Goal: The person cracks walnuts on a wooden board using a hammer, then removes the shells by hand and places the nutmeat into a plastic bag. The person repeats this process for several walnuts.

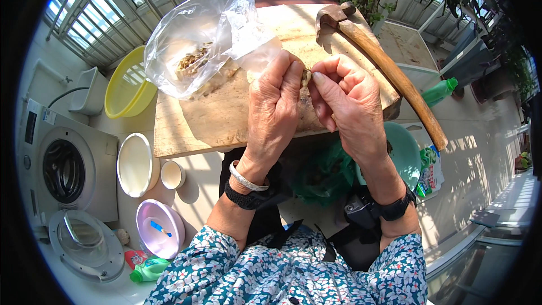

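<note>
L hand & R hand: fingers closed, pinching brown pc btwn them, prob. mid-job; more bits left in bag; no. done, can't tell.

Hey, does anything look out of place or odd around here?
Two things. The hammer's handle juts past the right edge of the wooden worktop, so it might get bumped. At left, the washing machine door hangs wide open. I see no clear spill or damage.
</note>
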Demonstrator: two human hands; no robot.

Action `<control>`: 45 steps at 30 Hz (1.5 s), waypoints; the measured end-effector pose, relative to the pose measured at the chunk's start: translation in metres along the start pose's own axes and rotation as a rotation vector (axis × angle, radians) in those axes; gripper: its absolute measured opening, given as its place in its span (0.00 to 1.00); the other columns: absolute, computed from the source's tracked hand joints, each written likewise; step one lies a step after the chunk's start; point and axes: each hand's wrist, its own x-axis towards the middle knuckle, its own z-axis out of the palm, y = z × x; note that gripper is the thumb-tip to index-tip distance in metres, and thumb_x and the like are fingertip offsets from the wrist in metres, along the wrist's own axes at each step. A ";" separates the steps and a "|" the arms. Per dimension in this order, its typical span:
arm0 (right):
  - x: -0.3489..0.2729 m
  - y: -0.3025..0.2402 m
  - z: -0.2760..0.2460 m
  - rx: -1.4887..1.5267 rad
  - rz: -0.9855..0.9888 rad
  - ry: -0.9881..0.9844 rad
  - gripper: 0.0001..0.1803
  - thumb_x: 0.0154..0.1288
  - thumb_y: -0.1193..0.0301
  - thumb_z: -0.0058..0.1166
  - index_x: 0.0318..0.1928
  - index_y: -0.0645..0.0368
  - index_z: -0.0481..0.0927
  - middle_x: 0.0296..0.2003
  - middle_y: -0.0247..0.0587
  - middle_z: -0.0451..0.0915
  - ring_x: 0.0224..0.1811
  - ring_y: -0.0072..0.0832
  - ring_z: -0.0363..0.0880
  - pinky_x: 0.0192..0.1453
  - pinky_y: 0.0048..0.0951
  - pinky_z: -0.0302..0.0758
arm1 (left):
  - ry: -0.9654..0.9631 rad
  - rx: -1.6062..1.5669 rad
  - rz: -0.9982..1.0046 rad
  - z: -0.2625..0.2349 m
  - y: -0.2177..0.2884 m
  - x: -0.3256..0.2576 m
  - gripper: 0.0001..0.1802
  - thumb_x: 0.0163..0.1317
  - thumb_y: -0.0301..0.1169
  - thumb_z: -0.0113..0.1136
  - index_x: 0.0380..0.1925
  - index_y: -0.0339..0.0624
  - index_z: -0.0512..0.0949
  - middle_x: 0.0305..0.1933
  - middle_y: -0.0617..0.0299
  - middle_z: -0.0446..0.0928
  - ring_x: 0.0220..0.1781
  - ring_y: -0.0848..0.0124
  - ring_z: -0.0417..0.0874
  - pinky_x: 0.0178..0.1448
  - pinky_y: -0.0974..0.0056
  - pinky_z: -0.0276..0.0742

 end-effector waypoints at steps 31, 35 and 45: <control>0.000 -0.014 -0.012 -0.066 0.101 -0.070 0.06 0.67 0.75 0.55 0.40 0.66 0.77 0.25 0.36 0.79 0.17 0.11 0.71 0.17 0.11 0.65 | -0.026 0.101 0.251 -0.003 -0.008 0.002 0.06 0.71 0.27 0.52 0.33 0.39 0.74 0.23 0.69 0.67 0.23 0.81 0.64 0.27 0.74 0.62; 0.000 -0.014 -0.011 -0.071 0.103 -0.064 0.06 0.67 0.74 0.56 0.40 0.66 0.77 0.25 0.36 0.79 0.17 0.11 0.71 0.17 0.12 0.66 | -0.052 0.105 0.216 -0.004 -0.006 0.001 0.07 0.73 0.29 0.52 0.34 0.40 0.75 0.24 0.74 0.66 0.24 0.85 0.62 0.26 0.76 0.60; 0.001 -0.016 -0.007 -0.105 0.124 -0.066 0.06 0.67 0.74 0.53 0.41 0.64 0.74 0.25 0.36 0.79 0.17 0.11 0.71 0.17 0.12 0.66 | 0.031 0.234 0.356 0.001 -0.007 0.001 0.07 0.68 0.21 0.51 0.29 0.38 0.70 0.21 0.59 0.71 0.22 0.69 0.76 0.27 0.67 0.71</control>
